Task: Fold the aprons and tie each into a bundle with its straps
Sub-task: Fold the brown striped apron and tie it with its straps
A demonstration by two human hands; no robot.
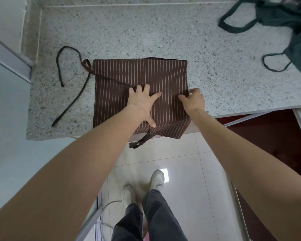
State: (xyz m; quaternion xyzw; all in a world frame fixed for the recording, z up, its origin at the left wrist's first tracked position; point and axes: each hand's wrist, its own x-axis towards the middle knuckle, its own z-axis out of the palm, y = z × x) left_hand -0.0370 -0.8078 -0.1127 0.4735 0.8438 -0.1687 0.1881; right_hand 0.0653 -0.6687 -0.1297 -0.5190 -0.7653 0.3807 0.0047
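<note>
Pinning the brown striped apron [139, 79] flat with your left hand [142, 103], fingers spread wide on the middle of the cloth, you keep the folded layers from sliding while your right hand [194, 100] pinches the right edge, probably to draw that side over for the next fold. The apron lies on the speckled stone counter [129, 35], its near edge hanging slightly past the counter lip, already folded into a rough rectangle. One dark strap [71, 101] trails loose to the left, apparently left out for tying the bundle; a short brown loop [141, 140] dangles off the near edge.

Count: two aprons in view, this brown one and a dark green apron [285, 20] heaped at the far right corner, not yet folded, with two of its strap loops spilling onto the counter. Two hands, both engaged on the brown apron.
</note>
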